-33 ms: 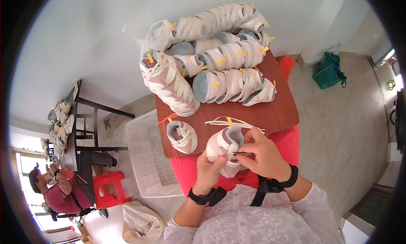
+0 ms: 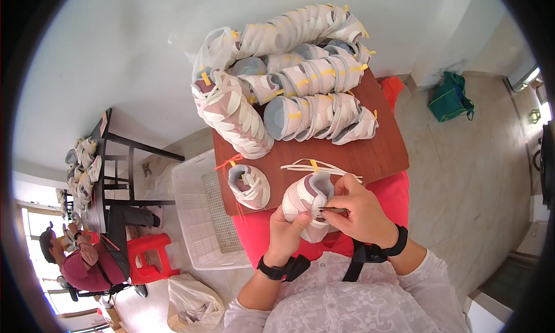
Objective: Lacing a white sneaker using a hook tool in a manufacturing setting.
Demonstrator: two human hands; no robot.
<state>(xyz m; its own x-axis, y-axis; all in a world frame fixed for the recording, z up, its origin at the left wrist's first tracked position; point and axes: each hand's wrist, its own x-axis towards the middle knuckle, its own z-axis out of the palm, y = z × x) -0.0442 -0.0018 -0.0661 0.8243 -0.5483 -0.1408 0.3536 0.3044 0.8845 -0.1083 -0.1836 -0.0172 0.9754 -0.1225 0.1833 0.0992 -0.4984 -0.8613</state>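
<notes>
Just past the table's front edge, my left hand [image 2: 285, 233] grips a pale pink and white shoe upper [image 2: 298, 199] by its side, thumb on top. In my right hand [image 2: 365, 215], pinched between thumb and fingers, is a thin dark pointed tool [image 2: 334, 210]; its tip touches the upper's eyelet area. Whether it is a hook or tweezers I cannot make out. White shoelaces [image 2: 306, 166] lie on the table behind the upper. To the left sits another upper [image 2: 250, 186], with a red-orange cord [image 2: 229, 162] beside it.
Nested rows of shoe uppers [image 2: 324, 118] cover the far part of the brown table [image 2: 388, 138]. A white plastic crate [image 2: 199, 217] stands at its left. Farther left, a person [image 2: 92, 261] sits by a black table near a red stool [image 2: 151, 258]. A green bag [image 2: 450, 99] rests on the floor at right.
</notes>
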